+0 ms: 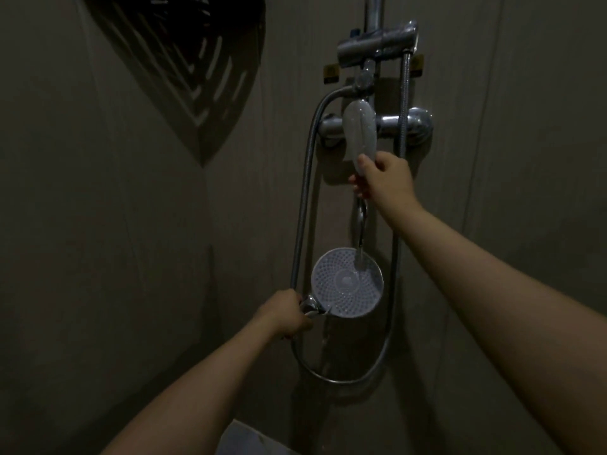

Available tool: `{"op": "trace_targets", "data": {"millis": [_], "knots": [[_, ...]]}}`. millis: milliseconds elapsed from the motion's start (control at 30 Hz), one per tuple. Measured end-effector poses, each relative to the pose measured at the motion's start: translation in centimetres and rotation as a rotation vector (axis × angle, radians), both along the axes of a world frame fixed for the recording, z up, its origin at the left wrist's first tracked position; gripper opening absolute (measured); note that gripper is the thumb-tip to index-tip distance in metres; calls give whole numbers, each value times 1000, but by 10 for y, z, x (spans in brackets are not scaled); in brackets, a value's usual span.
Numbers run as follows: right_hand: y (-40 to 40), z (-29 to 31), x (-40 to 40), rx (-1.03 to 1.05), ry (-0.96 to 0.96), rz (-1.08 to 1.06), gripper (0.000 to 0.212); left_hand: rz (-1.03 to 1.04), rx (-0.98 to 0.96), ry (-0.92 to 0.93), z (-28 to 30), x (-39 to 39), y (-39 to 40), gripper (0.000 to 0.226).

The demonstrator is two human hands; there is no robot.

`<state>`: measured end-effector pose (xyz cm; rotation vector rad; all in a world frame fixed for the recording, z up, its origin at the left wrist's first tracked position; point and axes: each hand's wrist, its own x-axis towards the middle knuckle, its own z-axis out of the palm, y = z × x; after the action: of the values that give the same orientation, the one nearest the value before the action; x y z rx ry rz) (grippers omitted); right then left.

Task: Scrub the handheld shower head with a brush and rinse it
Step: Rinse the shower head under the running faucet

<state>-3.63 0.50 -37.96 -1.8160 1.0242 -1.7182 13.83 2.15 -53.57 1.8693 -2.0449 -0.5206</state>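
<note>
The round handheld shower head (346, 283) faces me, its pale dotted spray face turned up. My left hand (285, 312) grips its chrome handle at the lower left. A thin stream of water (358, 254) falls from the tap spout (361, 221) onto the upper right of the spray face. My right hand (384, 175) is above, fingers closed on the lower tip of the pale mixer lever (359, 129). No brush is in view.
A chrome hose (303, 198) loops down the wall on both sides of the head and curves under it. The mixer body (404, 121) and riser pipe (374, 14) are on the wall above. A dark corner shelf (184, 67) hangs upper left. The room is dim.
</note>
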Motion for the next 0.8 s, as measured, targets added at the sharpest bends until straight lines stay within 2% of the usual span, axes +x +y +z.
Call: {"op": "trace_targets", "data": {"millis": [167,367,467,567,633,700,733,800], "knots": [[2,2,1,43,-56,94,22,-17,4,47,-2,-2,0,8],[2,1,-5,102,-68,72,28,11,-37,78,-6,0,0,10],[5,-14,-8,117,-149,-25,31,3,-61,29,-4,4,1,8],[15,-60,-11,131,-193,-186,39,1,-57,-13,-3,10,3,10],[22,-97,-8,180,-14,-285,36,5,-47,-46,-3,15,6,8],[26,-128,-3,232,283,-379,24,0,-55,-123,-2,19,10,12],[27,-139,1,243,430,-422,28,-10,-59,-176,-2,20,12,15],[29,-149,13,261,645,-444,61,-31,-65,-270,-5,19,17,21]]}}
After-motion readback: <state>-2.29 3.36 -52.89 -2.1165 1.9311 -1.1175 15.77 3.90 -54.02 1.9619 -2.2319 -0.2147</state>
